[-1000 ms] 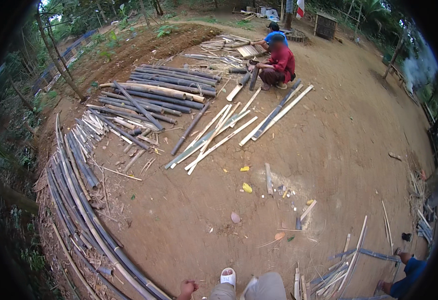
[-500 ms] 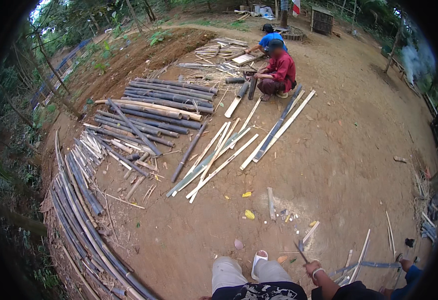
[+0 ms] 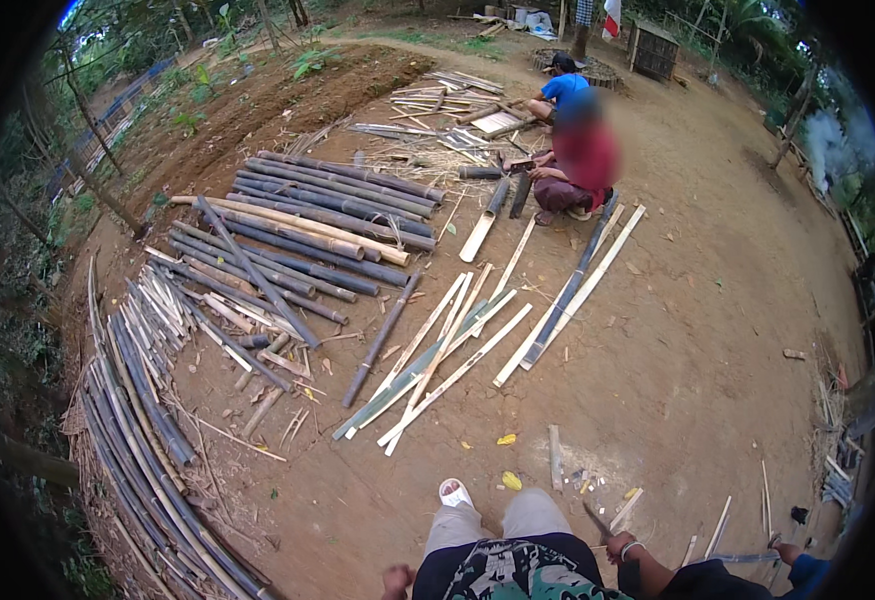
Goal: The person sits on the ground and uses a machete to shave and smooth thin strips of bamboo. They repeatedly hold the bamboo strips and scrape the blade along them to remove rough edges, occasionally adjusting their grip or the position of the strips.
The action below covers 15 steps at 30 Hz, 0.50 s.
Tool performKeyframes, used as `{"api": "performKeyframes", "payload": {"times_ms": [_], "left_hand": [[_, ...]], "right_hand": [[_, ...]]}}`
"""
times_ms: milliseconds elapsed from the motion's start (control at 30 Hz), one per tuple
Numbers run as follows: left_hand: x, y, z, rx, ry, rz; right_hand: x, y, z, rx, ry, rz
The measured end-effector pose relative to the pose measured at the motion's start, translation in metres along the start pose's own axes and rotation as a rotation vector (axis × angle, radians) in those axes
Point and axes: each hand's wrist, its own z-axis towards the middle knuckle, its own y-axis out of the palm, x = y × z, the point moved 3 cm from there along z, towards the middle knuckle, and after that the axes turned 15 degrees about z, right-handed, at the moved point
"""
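Knife [image 3: 595, 521]: located in the right hand [image 3: 618, 546], forward of the wearer's right thigh, blade pointing up and to the left in view. The right hand's fingers are closed around the handle; the arm is held out to the side, presumably to keep the edge off the leg. The left hand [image 3: 398, 578] hangs beside the left hip at the lower edge; whether it is clenched or relaxed cannot be told. Beyond the blade, a pale strip [image 3: 627, 508] and a short bamboo length [image 3: 556, 457] lie on the ground near small offcuts. Farther out, split strips [image 3: 445, 375] lie crossed, apparently set down loosely. Dark poles [image 3: 333, 205] lie side by side, probably so that single poles can be drawn out. A co-worker in red [image 3: 586, 160] squats beyond them, clear of the knife.
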Motion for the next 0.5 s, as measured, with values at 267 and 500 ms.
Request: {"api": "performKeyframes", "payload": {"times_ms": [267, 500], "left_hand": [[0.339, -0.007, 0.013, 0.050, 0.265, -0.096], [0.402, 0.020, 0.072, 0.001, 0.108, 0.094]], "right_hand": [[-0.097, 0.044, -0.036, -0.080, 0.208, 0.055], [-0.241, 0.043, 0.038, -0.093, 0.189, 0.208]]}}
